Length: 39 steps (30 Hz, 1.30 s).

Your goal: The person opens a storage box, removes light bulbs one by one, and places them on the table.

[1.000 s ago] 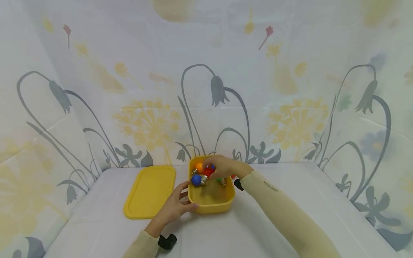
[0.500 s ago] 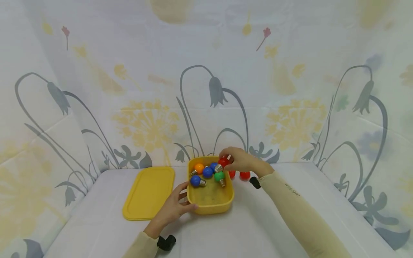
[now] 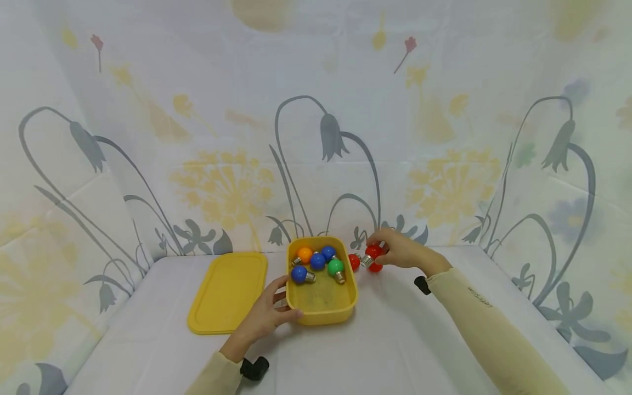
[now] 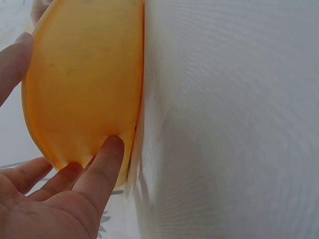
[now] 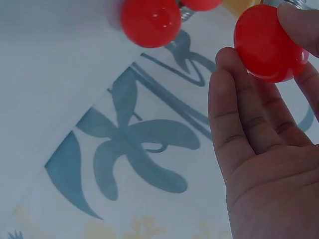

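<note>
Yellow lid: it is lying flat on the white cloth, left of the lower centre in the head view.
Left hand: fingers are bending against the left wall, thumb is pressing the near rim; this grip is probably worth keeping, since it is steadying the box.
Yellow box: it is sitting at lower centre, holding orange, blue and green bulbs.
Loose red bulbs: one is lying just right of the box; another is showing partly below the held one.
Held red bulb: it is hanging right of centre, its metal base pointing to the lower left of the frame and its globe to the upper right, so its long axis is running diagonally.
Right hand: thumb and fingers are gripping the globe.
Handling: it seems to be a matter of setting this bulb beside its mates; lowering it gently, avoiding a knock, and letting go only once it is resting should be keeping the round globe from rolling.
</note>
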Available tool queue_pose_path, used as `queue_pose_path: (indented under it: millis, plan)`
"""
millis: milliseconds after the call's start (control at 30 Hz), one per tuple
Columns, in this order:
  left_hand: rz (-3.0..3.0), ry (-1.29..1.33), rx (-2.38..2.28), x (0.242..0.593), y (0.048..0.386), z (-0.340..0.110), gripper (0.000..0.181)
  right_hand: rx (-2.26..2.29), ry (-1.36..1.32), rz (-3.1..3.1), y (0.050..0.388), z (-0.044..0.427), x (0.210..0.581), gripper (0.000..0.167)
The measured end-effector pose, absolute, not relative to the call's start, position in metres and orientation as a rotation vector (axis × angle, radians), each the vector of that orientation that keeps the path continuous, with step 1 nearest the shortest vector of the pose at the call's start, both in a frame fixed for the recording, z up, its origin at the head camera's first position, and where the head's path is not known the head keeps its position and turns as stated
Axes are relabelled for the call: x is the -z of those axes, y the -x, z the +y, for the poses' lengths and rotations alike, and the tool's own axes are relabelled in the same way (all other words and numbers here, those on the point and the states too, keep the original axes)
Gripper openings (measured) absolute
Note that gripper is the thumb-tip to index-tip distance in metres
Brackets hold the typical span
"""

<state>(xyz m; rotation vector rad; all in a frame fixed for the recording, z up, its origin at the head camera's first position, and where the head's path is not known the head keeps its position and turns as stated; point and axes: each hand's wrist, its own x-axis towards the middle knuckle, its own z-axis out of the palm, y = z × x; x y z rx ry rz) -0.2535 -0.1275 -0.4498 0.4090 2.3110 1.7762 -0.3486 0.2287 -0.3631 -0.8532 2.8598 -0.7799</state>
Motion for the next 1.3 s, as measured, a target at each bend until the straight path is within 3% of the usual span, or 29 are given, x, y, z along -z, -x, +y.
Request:
queue_pose_path:
  millis: [467, 1300]
  plan:
    - [2.318, -0.442, -1.774, 0.451, 0.254, -0.128, 0.089, 0.736, 0.751, 2.911, 0.359, 0.269, 0.387, 0.034]
    - [2.338, -0.443, -1.75, 0.451, 0.254, -0.127, 0.089, 0.641, 0.753, 2.956, 0.386, 0.284, 0.422, 0.035]
